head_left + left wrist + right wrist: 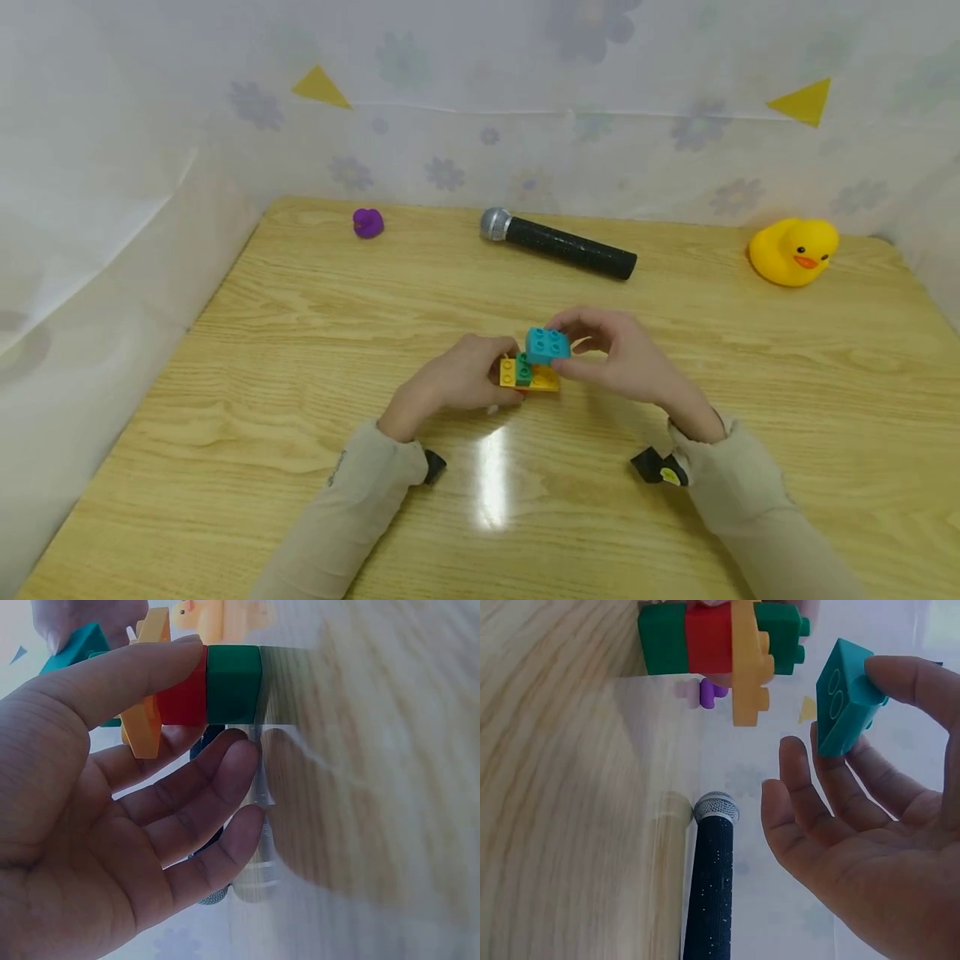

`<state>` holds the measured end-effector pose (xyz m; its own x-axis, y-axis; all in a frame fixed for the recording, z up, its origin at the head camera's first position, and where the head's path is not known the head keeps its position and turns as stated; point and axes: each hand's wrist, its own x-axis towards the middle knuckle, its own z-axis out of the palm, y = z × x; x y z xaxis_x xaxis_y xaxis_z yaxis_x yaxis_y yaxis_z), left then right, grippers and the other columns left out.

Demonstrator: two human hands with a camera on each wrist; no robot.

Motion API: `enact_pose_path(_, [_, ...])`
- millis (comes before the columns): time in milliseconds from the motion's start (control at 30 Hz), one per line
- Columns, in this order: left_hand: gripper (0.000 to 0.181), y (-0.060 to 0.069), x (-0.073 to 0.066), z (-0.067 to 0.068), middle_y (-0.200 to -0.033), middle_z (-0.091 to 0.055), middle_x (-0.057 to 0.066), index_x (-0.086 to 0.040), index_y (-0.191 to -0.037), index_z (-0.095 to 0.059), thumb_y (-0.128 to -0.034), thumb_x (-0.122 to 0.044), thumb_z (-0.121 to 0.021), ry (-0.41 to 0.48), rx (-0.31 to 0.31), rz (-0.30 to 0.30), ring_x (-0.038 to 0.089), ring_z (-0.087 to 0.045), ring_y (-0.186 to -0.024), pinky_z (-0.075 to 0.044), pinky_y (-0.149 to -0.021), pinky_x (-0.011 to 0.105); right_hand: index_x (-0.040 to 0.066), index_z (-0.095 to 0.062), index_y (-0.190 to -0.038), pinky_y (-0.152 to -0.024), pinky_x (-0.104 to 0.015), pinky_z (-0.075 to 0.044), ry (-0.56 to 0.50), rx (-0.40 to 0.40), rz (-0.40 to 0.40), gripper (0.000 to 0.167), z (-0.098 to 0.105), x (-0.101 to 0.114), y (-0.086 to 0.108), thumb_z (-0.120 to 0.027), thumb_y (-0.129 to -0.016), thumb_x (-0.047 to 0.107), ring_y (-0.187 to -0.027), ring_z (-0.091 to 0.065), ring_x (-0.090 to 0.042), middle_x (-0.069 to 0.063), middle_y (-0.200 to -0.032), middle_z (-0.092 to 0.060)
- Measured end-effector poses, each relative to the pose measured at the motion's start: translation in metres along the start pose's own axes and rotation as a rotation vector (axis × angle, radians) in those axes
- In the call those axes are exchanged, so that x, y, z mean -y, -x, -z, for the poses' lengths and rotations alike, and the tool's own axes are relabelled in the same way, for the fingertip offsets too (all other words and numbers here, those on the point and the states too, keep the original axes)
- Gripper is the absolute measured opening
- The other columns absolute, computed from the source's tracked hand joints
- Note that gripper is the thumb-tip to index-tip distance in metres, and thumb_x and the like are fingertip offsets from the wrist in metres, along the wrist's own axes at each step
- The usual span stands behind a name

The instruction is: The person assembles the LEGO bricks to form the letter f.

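On the table stands a small stack of toy building bricks: a green brick at the bottom, a red brick over it, then a wider yellow brick, with another green brick on top. My left hand pinches the stack at the red brick, thumb on the near side. In my right hand a turquoise brick is pinched between thumb and fingers. The right wrist view shows it tilted and apart from the stack, above the yellow brick's right part. Its studs face up in the head view.
Behind the hands lies a black microphone with a silver head. A purple toy duck sits at the back left, and a yellow rubber duck at the back right. A flower-patterned curtain borders the wooden table.
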<state>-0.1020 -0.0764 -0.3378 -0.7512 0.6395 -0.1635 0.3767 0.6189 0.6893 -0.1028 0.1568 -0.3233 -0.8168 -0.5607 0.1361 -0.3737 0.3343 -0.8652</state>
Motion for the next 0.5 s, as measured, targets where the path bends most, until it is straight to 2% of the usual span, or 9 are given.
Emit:
enact_pose_path(267, [0.033, -0.0015, 0.0013, -0.0005, -0.083, -0.059, -0.001, -0.01, -0.109, -0.058, -0.0851, -0.024, -0.074, -0.002, 0.004, 0.014, 0.013, -0.052, -0.064, -0.043, -0.057, 0.024, 0.007, -0.065, -0.115, -0.078, -0.046, -0.053, 0.053, 0.013, 0.064, 0.034, -0.0077, -0.0031, -0.0006, -0.075, -0.082, 0.005, -0.09, -0.061, -0.017, -0.004, -0.108, -0.066])
enact_pose_path(500, [0.035, -0.0013, 0.0008, -0.0003, -0.081, -0.059, -0.001, -0.009, -0.112, -0.057, -0.0855, -0.024, -0.074, 0.003, 0.017, 0.019, 0.012, -0.053, -0.062, -0.044, -0.056, 0.024, 0.008, -0.067, -0.116, -0.076, -0.046, -0.053, 0.077, 0.022, 0.092, 0.036, -0.0081, -0.0027, 0.0, -0.075, -0.081, 0.004, -0.089, -0.061, -0.016, -0.003, -0.108, -0.067])
